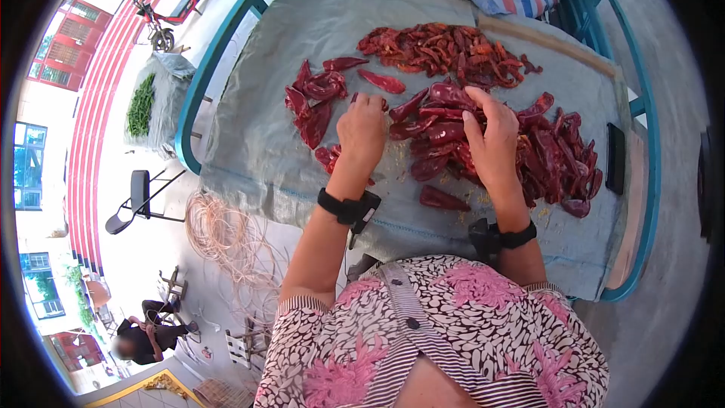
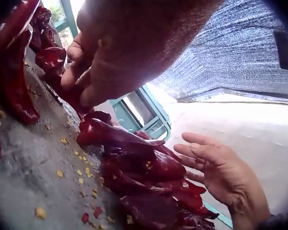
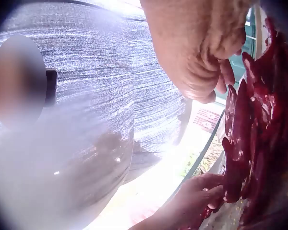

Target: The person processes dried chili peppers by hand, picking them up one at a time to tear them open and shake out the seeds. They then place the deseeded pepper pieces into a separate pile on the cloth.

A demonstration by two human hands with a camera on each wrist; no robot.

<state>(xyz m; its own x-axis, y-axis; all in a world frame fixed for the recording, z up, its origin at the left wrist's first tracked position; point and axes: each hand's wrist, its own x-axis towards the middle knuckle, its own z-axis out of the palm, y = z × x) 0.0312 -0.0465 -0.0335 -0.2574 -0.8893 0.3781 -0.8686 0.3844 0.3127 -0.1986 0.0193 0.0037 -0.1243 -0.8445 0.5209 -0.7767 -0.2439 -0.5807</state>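
Two hands inspected: the left hand pinches a red pepper between its fingers; the right hand, fingers loosely parted and empty, is over the pepper heap on the grey sheet. Advisable: light grip, pods freed singly, against tearing.

Your left hand pinches a glossy dark-red pepper; your right hand, fingers extended, is near piled dark-red peppers on a grey woven sheet.
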